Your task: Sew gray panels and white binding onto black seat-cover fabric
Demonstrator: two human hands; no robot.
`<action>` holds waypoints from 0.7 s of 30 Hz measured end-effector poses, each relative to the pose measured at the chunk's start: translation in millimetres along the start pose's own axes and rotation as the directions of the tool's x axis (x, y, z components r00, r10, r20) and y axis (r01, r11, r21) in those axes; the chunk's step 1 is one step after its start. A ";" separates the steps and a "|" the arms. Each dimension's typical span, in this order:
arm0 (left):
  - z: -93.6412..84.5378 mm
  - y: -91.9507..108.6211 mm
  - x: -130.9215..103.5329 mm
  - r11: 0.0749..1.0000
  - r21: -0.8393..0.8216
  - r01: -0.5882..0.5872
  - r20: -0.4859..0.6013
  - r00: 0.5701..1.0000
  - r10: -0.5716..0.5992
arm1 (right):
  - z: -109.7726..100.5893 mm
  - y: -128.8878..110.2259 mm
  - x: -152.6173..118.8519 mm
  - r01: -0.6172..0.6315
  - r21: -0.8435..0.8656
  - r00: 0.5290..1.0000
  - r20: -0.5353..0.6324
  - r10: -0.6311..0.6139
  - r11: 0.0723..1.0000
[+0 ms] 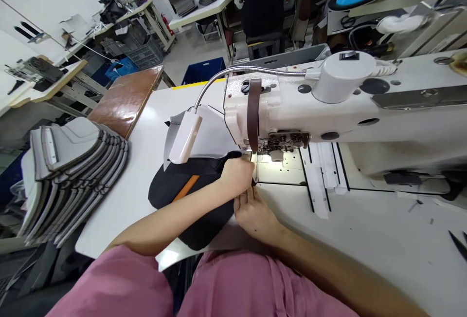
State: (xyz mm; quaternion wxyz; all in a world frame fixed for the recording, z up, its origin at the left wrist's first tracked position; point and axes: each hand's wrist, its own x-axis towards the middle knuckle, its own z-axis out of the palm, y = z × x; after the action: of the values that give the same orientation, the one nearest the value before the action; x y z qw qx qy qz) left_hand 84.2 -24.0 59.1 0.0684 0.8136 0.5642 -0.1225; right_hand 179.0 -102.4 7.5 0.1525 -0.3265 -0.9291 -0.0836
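A white sewing machine (284, 98) stands over the table, its lamp lighting the needle plate. Beside the needle area my left hand (238, 176) is closed on the edge of a dark fabric piece (207, 173), which has an orange stripe and a light grey panel (215, 134). Just below it, my right hand (257, 212) rests at the fabric's right edge, fingers pressed together; its fingertips touch the piece near my left hand. The needle tip is hidden.
A stack of grey padded panels (73, 161) stands at the left, near a brown board (127, 95). A lamp (186, 137) hangs over the fabric. Black scissors (458, 246) lie at the right edge. Another person (261, 0) is at a far table.
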 end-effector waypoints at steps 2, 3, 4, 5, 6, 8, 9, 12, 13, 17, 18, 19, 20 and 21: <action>2.2 -3.0 2.0 0.999 -0.034 -0.010 -0.045 0.999 0.009 | -1.3 4.2 3.8 0.005 0.004 0.999 0.043 -0.005 1.000; 3.3 -4.1 3.8 0.999 -0.047 -0.014 -0.062 0.998 0.011 | -1.3 5.8 6.1 0.007 0.007 0.998 0.061 -0.007 1.000; 4.0 -5.1 5.9 0.999 -0.051 -0.015 -0.073 0.997 0.011 | -0.8 7.1 8.2 0.008 0.009 0.997 0.070 -0.008 1.000; 4.5 -5.7 8.2 0.999 -0.044 -0.019 -0.075 0.997 0.016 | 0.3 8.1 10.1 0.006 0.008 0.997 0.072 -0.007 1.000; 4.6 -6.1 10.6 0.999 -0.027 -0.027 -0.070 0.997 0.025 | 1.9 9.1 11.5 0.002 0.006 0.998 0.070 -0.003 1.000; 3.7 -6.8 14.6 0.998 0.023 -0.059 -0.038 0.997 0.060 | 6.5 11.0 12.7 -0.009 -0.003 0.999 0.052 0.009 1.000; 2.9 -7.3 16.1 0.995 0.048 -0.083 -0.021 0.996 0.084 | 9.4 12.3 12.5 -0.018 -0.006 0.999 0.042 0.018 1.000; 1.2 -11.2 17.8 0.985 0.099 -0.143 0.007 0.990 0.143 | 18.6 17.7 10.2 -0.044 0.029 0.999 0.006 0.044 0.999; 1.3 -13.4 17.7 0.982 0.113 -0.151 0.004 0.988 0.152 | 21.4 20.0 9.4 -0.049 0.059 0.999 -0.005 0.049 0.997; 5.7 -24.9 16.9 0.978 0.137 -0.158 -0.061 0.984 0.167 | 29.0 28.6 9.1 -0.053 0.204 0.999 0.001 0.054 0.978; 7.5 -27.7 16.7 0.980 0.130 -0.151 -0.087 0.983 0.163 | 29.9 29.8 9.9 -0.060 0.231 0.998 0.010 0.059 0.971; 9.5 -30.3 16.6 0.983 0.117 -0.144 -0.118 0.980 0.157 | 30.4 30.6 10.8 -0.070 0.254 0.998 0.021 0.067 0.965; 11.5 -32.6 16.5 0.985 0.100 -0.139 -0.150 0.977 0.153 | 30.8 30.9 11.7 -0.081 0.274 0.997 0.031 0.075 0.958; 13.6 -34.4 16.3 0.987 0.082 -0.135 -0.181 0.972 0.148 | 31.0 30.9 12.4 -0.090 0.289 0.996 0.039 0.082 0.953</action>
State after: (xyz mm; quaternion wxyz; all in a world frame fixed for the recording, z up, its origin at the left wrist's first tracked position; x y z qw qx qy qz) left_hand 55.8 -0.5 42.4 -0.0040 0.8616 0.5040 -0.0601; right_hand 182.2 -63.4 -15.8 0.1896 -0.3417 -0.9182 0.0648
